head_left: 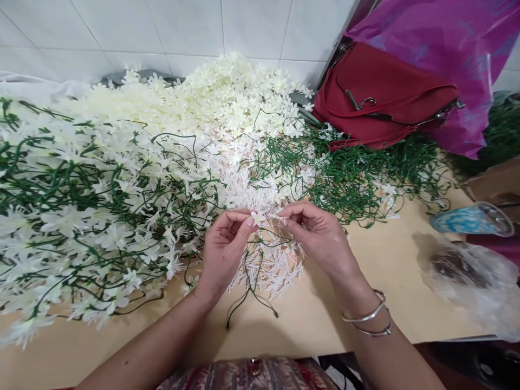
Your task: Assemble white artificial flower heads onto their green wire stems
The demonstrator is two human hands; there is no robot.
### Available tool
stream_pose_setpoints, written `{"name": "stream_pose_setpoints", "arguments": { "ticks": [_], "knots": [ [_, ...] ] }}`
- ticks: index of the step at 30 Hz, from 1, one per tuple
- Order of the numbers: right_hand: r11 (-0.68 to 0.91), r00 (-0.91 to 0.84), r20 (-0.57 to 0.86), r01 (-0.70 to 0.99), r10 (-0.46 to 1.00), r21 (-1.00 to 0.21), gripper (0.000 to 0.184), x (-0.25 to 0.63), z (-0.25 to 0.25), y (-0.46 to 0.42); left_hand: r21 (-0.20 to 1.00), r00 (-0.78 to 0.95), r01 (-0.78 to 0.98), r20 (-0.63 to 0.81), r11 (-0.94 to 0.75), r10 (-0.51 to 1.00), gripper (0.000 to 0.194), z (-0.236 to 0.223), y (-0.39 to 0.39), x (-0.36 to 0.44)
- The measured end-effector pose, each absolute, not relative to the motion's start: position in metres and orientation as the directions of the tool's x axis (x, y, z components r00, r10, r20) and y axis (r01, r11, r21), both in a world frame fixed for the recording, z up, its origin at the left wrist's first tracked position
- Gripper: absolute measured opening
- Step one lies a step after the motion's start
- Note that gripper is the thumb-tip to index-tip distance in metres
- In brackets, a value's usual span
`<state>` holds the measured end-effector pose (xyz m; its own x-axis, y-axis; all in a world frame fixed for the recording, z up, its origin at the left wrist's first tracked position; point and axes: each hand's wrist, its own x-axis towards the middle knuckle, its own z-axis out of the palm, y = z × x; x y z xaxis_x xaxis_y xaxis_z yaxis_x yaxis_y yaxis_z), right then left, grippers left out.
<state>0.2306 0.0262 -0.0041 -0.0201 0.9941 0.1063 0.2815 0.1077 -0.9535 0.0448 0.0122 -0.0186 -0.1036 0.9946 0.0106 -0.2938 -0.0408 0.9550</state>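
Observation:
My left hand pinches a small white artificial flower between thumb and fingers, above the table. Facing it, my right hand is closed on a thin white stamen that points toward the flower. Whether the two pieces touch I cannot tell. A green plastic stem with several branches hangs or lies just below my hands; what bears its upper end is partly hidden. Underneath, loose white stamens are spread in a thick layer on the table.
Finished-looking white flowers on green stems are heaped at left. Loose cream blossoms pile against the tiled wall. Green stems lie at right, by a red handbag, a purple bag, a plastic cup and a clear plastic bag.

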Motion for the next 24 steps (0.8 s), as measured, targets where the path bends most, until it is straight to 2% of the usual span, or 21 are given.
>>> {"name": "stream_pose_setpoints", "arguments": {
  "ticks": [6, 12, 15, 20, 24],
  "knots": [
    [0.141, -0.011, 0.141, 0.183, 0.99, -0.973, 0.007, 0.23, -0.001, 0.025, 0.955, -0.109, -0.295, -0.004, -0.029, 0.994, 0.023, -0.019, 0.013, 0.045],
    [0.078, 0.049, 0.08, 0.042, 0.996, -0.996, 0.006, 0.225, 0.003, 0.02, 0.948, -0.097, -0.317, -0.039, 0.006, 0.995, 0.024, -0.019, 0.013, 0.045],
    [0.127, 0.057, 0.133, 0.095, 0.99, -0.987, 0.006, 0.215, 0.007, 0.015, 0.946, -0.084, -0.322, -0.051, 0.022, 0.995, 0.023, -0.02, 0.013, 0.045],
    [0.33, 0.02, 0.352, 0.306, 0.936, -0.893, 0.015, 0.202, 0.007, 0.011, 0.95, -0.039, -0.312, -0.017, 0.004, 0.999, 0.023, -0.02, 0.013, 0.047],
    [0.315, 0.01, 0.344, 0.38, 0.939, -0.869, 0.015, 0.2, 0.003, 0.011, 0.943, -0.026, -0.332, -0.035, 0.024, 0.999, 0.02, -0.019, 0.012, 0.048]
  ]
}}
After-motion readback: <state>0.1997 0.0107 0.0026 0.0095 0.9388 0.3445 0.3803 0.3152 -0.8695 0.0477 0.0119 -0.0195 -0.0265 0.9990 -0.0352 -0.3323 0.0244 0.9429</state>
